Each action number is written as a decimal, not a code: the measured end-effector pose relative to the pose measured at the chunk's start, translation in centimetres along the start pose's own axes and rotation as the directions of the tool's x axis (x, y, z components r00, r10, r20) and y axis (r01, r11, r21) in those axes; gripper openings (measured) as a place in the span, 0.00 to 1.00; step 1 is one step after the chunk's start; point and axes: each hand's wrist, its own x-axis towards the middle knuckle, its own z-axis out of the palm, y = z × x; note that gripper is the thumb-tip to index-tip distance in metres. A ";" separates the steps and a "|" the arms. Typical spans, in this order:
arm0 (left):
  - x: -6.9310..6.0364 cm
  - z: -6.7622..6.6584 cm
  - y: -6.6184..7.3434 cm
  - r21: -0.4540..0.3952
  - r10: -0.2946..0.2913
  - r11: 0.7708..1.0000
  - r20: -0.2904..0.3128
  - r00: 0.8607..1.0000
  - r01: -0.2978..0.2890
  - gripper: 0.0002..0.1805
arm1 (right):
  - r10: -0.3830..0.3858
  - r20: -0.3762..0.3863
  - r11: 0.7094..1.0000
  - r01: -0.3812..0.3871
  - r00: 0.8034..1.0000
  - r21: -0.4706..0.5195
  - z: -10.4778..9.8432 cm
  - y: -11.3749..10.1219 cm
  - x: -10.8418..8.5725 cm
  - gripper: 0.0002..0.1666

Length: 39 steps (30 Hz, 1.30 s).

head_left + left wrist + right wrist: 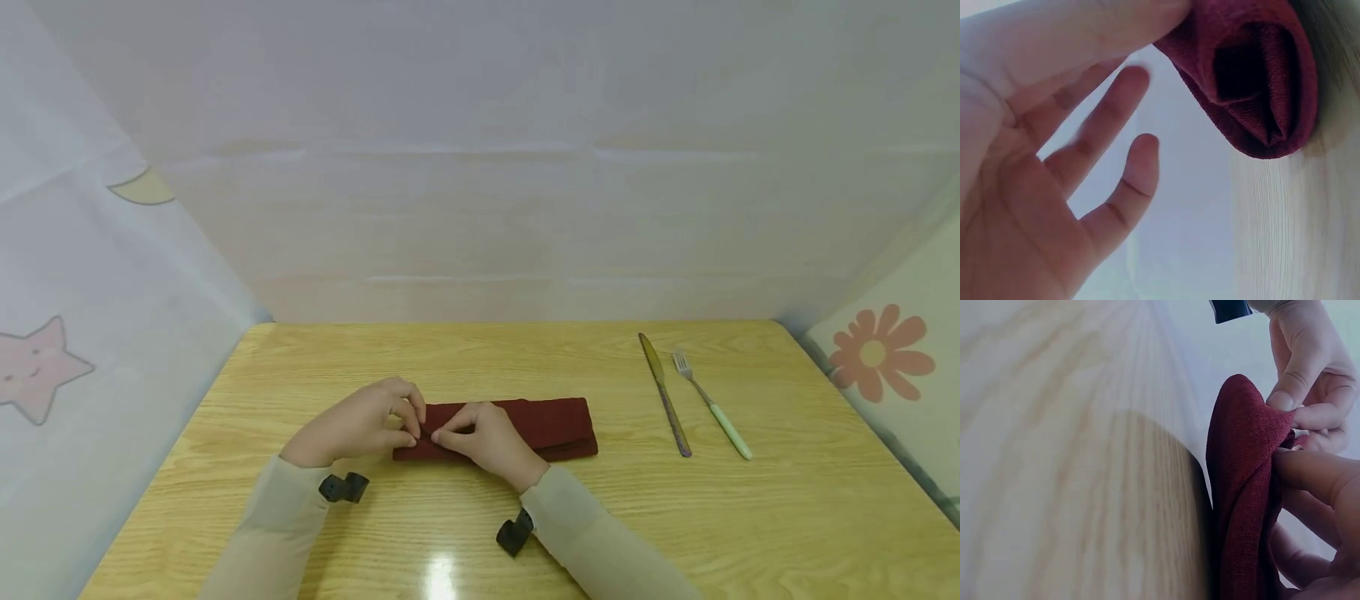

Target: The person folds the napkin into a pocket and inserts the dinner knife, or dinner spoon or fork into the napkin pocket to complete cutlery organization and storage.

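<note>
Left hand [367,423] and right hand [491,440] both pinch the folded red cloth [555,422] near its left end, apparently tucking layers, which next calls for keeping them aligned.

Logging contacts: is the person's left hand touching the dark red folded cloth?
Touching. In the right wrist view, the left hand pinches the dark red folded cloth between thumb and finger.

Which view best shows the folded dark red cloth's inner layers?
Left wrist: the folded dark red cloth appears end-on, layers visible. Head shows it lengthwise from above; right wrist, its side and folds.
</note>
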 end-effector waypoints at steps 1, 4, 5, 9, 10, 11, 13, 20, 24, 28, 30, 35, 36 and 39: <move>0.0 0.0 0.0 -0.020 -0.003 1.000 0.007 1.000 0.003 0.07 | 0.001 -0.001 1.000 -0.001 1.000 -0.005 0.0 0.0 0.0 0.06; -0.1 0.0 0.0 -0.072 -0.040 0.997 0.040 0.998 0.043 0.08 | 0.002 -0.003 1.000 -0.002 1.000 -0.022 0.0 -0.1 -0.1 0.04; -0.1 0.0 -0.1 -0.079 -0.056 0.995 0.052 0.997 0.060 0.08 | -0.001 -0.004 1.000 0.001 1.000 -0.024 0.0 -0.1 -0.2 0.04; -0.1 0.3 -0.3 -0.091 -0.073 0.992 0.100 0.992 0.082 0.11 | -0.015 0.005 1.000 0.015 1.000 -0.015 0.0 0.1 -0.2 0.04; 0.0 0.4 -0.4 -0.100 -0.078 0.991 0.116 0.990 0.090 0.12 | -0.014 0.013 1.000 0.014 1.000 -0.008 0.0 0.2 -0.2 0.04; 0.0 0.5 -0.5 -0.098 -0.088 0.990 0.132 0.987 0.102 0.12 | -0.014 0.025 1.000 0.014 1.000 -0.003 0.0 0.3 -0.2 0.05; 0.1 0.9 -0.6 -0.097 -0.114 0.987 0.162 0.980 0.130 0.10 | -0.012 0.053 1.000 0.011 0.999 0.002 0.1 0.4 -0.2 0.06; 0.1 1.3 -0.7 -0.070 -0.162 0.981 0.201 0.966 0.179 0.03 | -0.024 0.087 0.999 0.028 0.996 -0.044 0.2 0.3 -0.3 0.06; 0.0 1.3 -0.6 -0.109 -0.127 0.982 0.215 0.968 0.153 0.05 | -0.023 0.077 0.998 0.027 0.997 -0.056 0.2 0.2 -0.3 0.06; 0.2 1.3 -0.7 -0.177 -0.093 0.975 0.229 0.969 0.136 0.07 | -0.033 0.072 0.998 0.037 0.997 -0.059 0.3 0.3 -0.2 0.08; 0.3 1.4 -0.8 -0.199 -0.092 0.970 0.229 0.969 0.139 0.08 | -0.035 0.070 0.997 0.039 0.997 -0.061 0.3 0.4 -0.1 0.08; 0.3 1.6 -1.1 -0.189 -0.150 0.962 0.237 0.960 0.197 0.08 | -0.037 0.060 0.997 0.040 0.998 -0.060 0.4 0.4 -0.1 0.09; 0.3 1.7 -1.2 -0.189 -0.165 0.959 0.237 0.957 0.213 0.08 | -0.033 0.059 0.998 0.036 0.998 -0.060 0.4 0.4 -0.1 0.09; 0.4 1.9 -1.3 -0.203 -0.213 0.943 0.238 0.948 0.263 0.07 | -0.019 0.052 0.998 0.022 0.998 -0.054 0.4 0.4 -0.2 0.10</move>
